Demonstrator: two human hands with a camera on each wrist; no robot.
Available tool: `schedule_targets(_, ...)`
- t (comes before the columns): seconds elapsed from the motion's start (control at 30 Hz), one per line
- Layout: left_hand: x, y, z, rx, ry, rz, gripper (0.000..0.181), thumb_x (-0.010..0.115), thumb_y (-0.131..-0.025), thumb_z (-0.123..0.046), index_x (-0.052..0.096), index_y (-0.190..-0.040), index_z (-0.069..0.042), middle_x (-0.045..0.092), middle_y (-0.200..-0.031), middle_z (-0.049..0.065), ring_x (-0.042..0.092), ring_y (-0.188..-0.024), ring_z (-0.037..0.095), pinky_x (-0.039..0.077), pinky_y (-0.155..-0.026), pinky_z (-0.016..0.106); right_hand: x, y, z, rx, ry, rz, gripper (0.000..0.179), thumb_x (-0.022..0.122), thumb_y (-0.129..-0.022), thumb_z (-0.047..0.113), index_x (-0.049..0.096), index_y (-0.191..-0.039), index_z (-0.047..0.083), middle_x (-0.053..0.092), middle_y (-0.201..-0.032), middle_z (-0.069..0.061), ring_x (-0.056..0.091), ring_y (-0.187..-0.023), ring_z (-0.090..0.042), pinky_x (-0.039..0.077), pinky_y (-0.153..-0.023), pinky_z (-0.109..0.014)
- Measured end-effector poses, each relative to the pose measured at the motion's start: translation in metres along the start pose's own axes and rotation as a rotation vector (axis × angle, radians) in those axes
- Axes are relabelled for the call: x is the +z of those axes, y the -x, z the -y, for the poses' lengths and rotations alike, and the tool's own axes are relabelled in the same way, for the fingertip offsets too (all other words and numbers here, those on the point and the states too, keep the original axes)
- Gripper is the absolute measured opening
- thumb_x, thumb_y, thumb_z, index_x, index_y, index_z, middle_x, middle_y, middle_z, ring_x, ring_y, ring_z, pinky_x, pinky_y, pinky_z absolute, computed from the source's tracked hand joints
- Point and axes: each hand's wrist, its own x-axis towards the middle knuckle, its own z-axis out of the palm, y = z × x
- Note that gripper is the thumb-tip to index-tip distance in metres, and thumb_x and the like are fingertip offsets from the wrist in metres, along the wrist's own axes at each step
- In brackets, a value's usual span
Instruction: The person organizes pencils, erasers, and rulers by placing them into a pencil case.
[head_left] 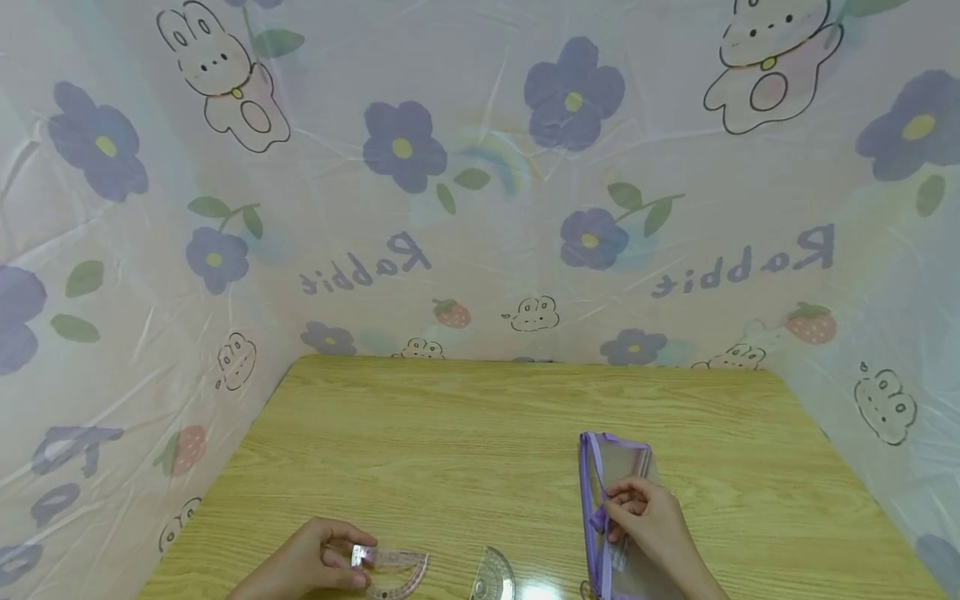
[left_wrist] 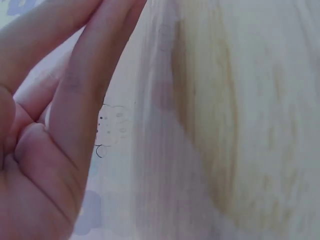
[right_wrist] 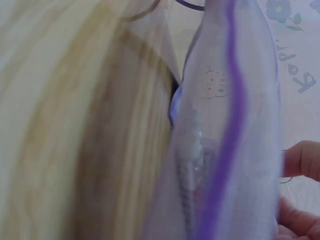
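My left hand point(head_left: 303, 560) pinches a clear, pink-tinted protractor point(head_left: 399, 558) at its left corner, just over the front of the table. A second clear protractor point(head_left: 495, 575) lies on the wood between the two hands. To the right is a see-through zip pouch point(head_left: 624, 463) with purple edging, and my right hand point(head_left: 654, 518) pinches it near its zipped side. Through its wall, slim items point(right_wrist: 187, 185) show in the right wrist view, too blurred to name. Only the fingers and palm of my left hand point(left_wrist: 60, 110) appear in the left wrist view, the protractor being out of sight there.
A wood-grain table point(head_left: 450, 442) spans the front. Thin hanging sheets point(head_left: 480, 208) printed with rabbits, purple flowers and strawberries enclose it at the back and both sides. A bright light reflection falls near the front edge, left of the pouch.
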Motion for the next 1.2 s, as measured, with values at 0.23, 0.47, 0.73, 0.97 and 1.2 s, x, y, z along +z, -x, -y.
schedule_targets(0.23,-0.0009,0.0005,0.0024,-0.038,0.113,-0.008,0.035,0.066,-0.094,0.003,0.057,-0.122,0.02,0.069,-0.105,0.027,0.072,-0.092,0.024,0.059,-0.079,0.032,0.0001,0.0002,0.0026,-0.016,-0.003,-0.002,0.016,0.068,-0.084,-0.008,0.064,-0.098,-0.013,0.065,-0.078,-0.014,0.063,-0.051,-0.02,0.057,-0.05,-0.03)
schedule_targets(0.47,-0.0036,-0.0002,0.0064,-0.044,0.138,-0.013,0.034,0.064,-0.096,0.001,0.057,-0.123,0.02,0.069,-0.105,0.027,0.072,-0.092,0.025,0.059,-0.079,0.031,0.0001,-0.0006,0.0036,-0.017,-0.004,-0.003,0.016,0.068,-0.084,-0.009,0.064,-0.098,-0.013,0.065,-0.078,-0.014,0.063,-0.051,-0.02,0.057,-0.05,-0.03)
schedule_targets(0.73,-0.0046,0.0004,0.0051,-0.014,0.126,0.006,0.034,0.061,-0.097,0.002,0.055,-0.123,0.022,0.068,-0.105,0.029,0.072,-0.092,0.024,0.059,-0.078,0.03,0.0005,-0.0002,0.0032,-0.026,0.004,-0.005,0.015,0.068,-0.084,-0.009,0.064,-0.098,-0.013,0.065,-0.078,-0.014,0.063,-0.05,-0.02,0.057,-0.05,-0.03)
schedule_targets(0.97,-0.002,-0.0016,0.0019,-0.016,0.101,-0.028,0.034,0.063,-0.096,0.002,0.054,-0.122,0.023,0.068,-0.105,0.029,0.072,-0.091,0.027,0.059,-0.078,0.031,0.0006,-0.0002,0.0043,-0.021,-0.001,-0.004,0.016,0.068,-0.084,-0.008,0.064,-0.098,-0.014,0.065,-0.078,-0.014,0.063,-0.051,-0.021,0.058,-0.05,-0.031)
schedule_targets(1.2,0.0002,-0.0053,-0.0002,-0.018,0.079,-0.051,0.035,0.065,-0.095,0.001,0.055,-0.121,0.023,0.068,-0.103,0.029,0.072,-0.091,0.029,0.059,-0.077,0.032,0.0005,-0.0003,0.0048,-0.017,-0.006,0.002,0.016,0.067,-0.084,-0.009,0.063,-0.099,-0.015,0.065,-0.079,-0.015,0.064,-0.051,-0.021,0.058,-0.051,-0.031)
